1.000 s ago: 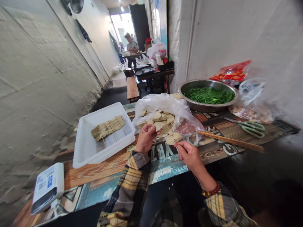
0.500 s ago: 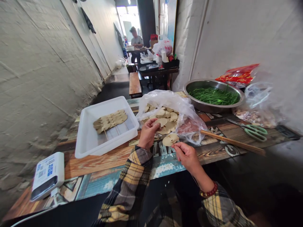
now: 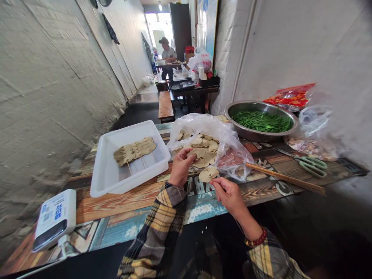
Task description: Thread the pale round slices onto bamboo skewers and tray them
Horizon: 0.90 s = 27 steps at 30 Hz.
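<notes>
Pinching a round slice [image 3: 197, 152] at the bag [image 3: 203, 124] mouth with left hand [image 3: 180, 167], just far and left of threaded slices [image 3: 208, 174] gripped in right hand [image 3: 229, 193]

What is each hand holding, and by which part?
The left hand pinches a tan slice by its near edge, in the bag; the right hand holds a skewer of slices by its lower end.

A thin, round, tan slice [image 3: 198, 152] is pinched in the left fingers [image 3: 186, 154] at the mouth of the clear bag [image 3: 223, 136], mid-worktop. A second slice [image 3: 208, 174], tilted, is held by the right fingers [image 3: 218, 183] nearer the worktop's front edge.
</notes>
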{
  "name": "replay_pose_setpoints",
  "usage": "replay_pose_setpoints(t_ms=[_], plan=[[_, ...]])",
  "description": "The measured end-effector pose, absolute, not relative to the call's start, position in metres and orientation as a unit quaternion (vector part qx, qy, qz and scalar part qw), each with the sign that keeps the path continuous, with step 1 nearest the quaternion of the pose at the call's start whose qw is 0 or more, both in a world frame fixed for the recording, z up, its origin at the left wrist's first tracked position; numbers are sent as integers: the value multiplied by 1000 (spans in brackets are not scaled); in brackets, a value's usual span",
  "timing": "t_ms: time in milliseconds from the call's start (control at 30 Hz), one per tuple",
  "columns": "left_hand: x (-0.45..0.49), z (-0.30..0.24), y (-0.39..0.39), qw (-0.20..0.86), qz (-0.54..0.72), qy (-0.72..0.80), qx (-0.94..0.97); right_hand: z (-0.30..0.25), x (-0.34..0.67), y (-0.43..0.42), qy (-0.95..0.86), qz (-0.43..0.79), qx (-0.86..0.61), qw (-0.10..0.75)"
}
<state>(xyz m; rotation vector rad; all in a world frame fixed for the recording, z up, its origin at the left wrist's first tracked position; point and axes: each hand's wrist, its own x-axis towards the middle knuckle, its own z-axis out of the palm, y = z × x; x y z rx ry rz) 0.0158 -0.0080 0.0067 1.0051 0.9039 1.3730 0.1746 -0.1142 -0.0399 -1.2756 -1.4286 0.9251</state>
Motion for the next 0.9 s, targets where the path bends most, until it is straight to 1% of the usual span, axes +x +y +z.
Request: replay_pose_setpoints(t_ms=[433,733,900], plan=[[16,4,-6,560,590,384,437,-37,174,-113,-601,360,-532,476],[15,3,-6,535,585,403,457,-35,173,-113,-601,354,-533,478],[13,3,-6,508,571,407,501,-33,172,-112,-601,347,-539,478]])
